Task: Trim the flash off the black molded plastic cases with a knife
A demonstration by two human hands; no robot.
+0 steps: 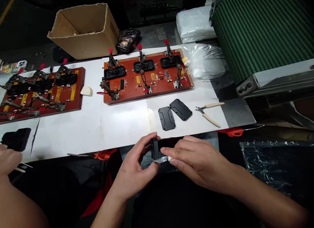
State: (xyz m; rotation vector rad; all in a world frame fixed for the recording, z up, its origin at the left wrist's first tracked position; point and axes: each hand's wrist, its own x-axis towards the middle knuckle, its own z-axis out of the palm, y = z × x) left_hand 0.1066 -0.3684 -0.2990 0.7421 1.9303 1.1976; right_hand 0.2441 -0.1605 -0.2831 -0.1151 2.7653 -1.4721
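Note:
In my left hand (137, 167) a black plastic part (154, 148) stands on edge, gripped between fingers and thumb. My right hand (196, 159) is closed round a small knife (162, 160) with a pale handle. Its blade lies against the lower edge of the part, close to my left thumb. Two flat black covers (167, 118) (181, 109) with grooved faces rest on the white-covered table just beyond my hands. Side cutters (209, 110) with cream handles lie to the right of them, jaws apart.
Behind the covers sits a red-brown fixture board (130, 85) with toggle clamps and black parts; a similar board (79, 87) is at left. A cardboard box (83, 34), wrapped white packs (196, 23) and a green conveyor belt (265, 31) stand farther back. A co-worker's hand (9, 159) shows at left.

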